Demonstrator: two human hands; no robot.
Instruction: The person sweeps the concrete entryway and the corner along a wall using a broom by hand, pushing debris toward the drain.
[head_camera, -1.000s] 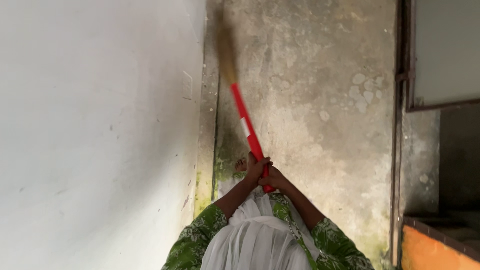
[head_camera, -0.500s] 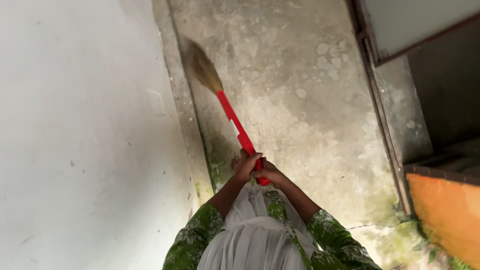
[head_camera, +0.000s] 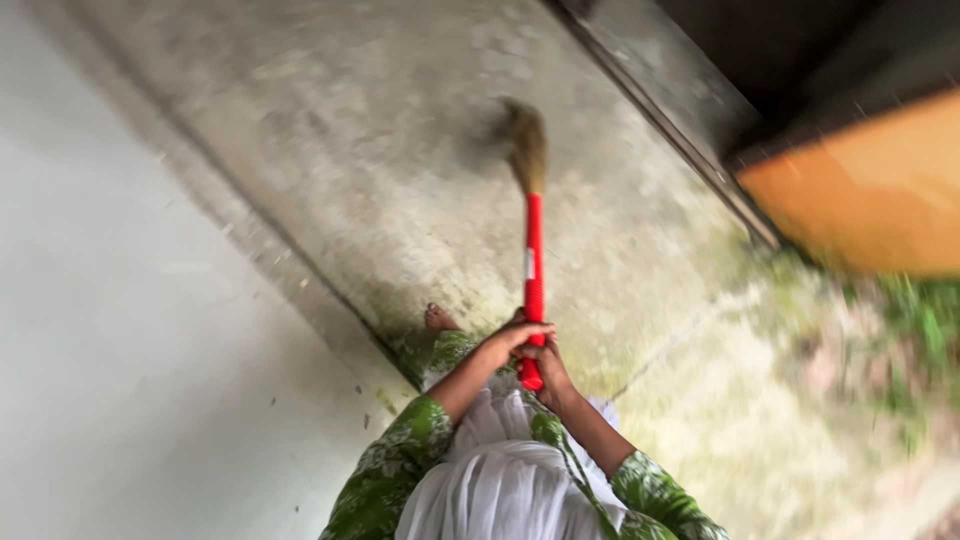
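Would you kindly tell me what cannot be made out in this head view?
- Broom bristle tips: motion-blurred.
- Handle end: covered by the left hand and right hand.
- Orange wall and the dark opening above it: blurred, cut by the right edge.
- Bare foot: mostly hidden by the green garment.

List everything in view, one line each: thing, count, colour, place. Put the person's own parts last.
broom: one, red handle with tan bristles, held upright in the middle of the picture, bristles on the floor ahead
concrete floor: one, grey with green mossy patches, running through the middle
wall: one, white, along the left side
orange panel: one, orange, upper right, blurred
weeds: a patch, green, right edge below the orange panel
foot: one, bare, on the floor near the wall base
sleeves: two, green with white pattern, bottom centre
left hand: one, wrapped round the red handle
right hand: one, wrapped round the handle's lower end
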